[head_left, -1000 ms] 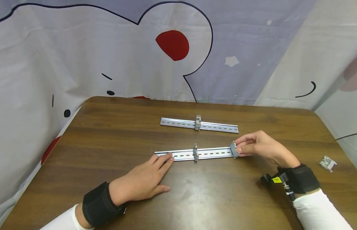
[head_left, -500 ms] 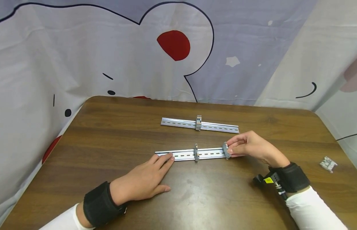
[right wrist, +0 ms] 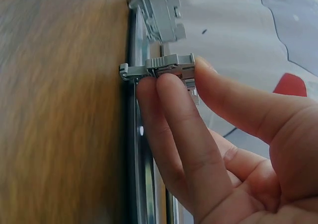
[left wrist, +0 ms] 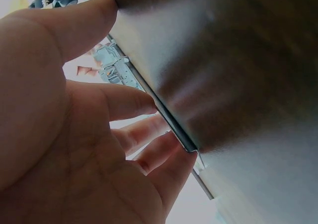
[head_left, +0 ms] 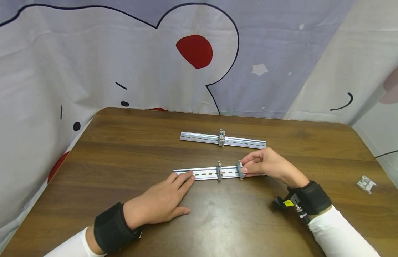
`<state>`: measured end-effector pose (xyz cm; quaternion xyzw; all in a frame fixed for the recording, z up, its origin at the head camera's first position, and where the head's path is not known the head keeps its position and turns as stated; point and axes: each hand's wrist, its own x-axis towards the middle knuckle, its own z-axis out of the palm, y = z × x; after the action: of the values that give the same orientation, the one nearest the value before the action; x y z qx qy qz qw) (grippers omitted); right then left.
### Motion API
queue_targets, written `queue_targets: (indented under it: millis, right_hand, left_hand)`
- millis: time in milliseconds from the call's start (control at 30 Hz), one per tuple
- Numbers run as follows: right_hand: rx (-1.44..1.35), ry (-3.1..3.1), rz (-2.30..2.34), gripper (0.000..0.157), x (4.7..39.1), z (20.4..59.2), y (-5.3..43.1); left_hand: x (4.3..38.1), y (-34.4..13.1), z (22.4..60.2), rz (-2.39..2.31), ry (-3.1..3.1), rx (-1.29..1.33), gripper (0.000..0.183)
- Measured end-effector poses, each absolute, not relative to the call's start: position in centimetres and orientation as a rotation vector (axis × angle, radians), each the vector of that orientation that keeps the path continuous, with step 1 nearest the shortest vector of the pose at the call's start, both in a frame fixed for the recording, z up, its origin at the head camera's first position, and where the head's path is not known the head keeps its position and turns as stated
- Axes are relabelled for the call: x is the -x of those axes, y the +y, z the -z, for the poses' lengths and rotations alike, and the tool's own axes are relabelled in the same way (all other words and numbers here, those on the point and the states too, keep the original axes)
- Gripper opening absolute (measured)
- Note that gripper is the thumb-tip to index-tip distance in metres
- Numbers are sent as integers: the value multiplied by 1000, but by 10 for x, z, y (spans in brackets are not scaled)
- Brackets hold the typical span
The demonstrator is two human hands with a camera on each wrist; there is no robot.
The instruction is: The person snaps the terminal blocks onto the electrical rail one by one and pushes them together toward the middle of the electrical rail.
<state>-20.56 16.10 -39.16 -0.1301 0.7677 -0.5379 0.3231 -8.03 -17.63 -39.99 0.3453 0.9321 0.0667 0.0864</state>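
Note:
A slotted metal DIN rail (head_left: 203, 174) lies across the middle of the table, and my left hand (head_left: 160, 201) rests its straight fingers on the rail's left end. Near the rail's middle stands one thin grey terminal block (head_left: 219, 171). To its right, a second grey terminal block (head_left: 240, 170) sits on the rail, its right side against my right hand (head_left: 266, 166). In the right wrist view, the thumb is at the top edge of this block (right wrist: 171, 62) and two fingertips (right wrist: 169, 85) touch its near face. A gap separates the two blocks.
Farther back lies a second DIN rail (head_left: 199, 137) carrying several terminal blocks (head_left: 222, 137) near its middle. A small heap of pale grey parts (head_left: 366, 184) lies at the right of the wooden table (head_left: 138, 142). A printed curtain (head_left: 90, 64) hangs behind the table.
My right hand and the terminal block at its fingertips have moved left along the near rail, from its right end toward the other block. My left hand stays in place.

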Motion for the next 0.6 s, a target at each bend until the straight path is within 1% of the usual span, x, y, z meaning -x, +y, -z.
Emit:
queue_targets:
  millis: [600]
  right_hand:
    - [343,1942,1498,41,199,399,123]
  left_hand:
    - [81,-177,399,-192,2770,-1033,80]
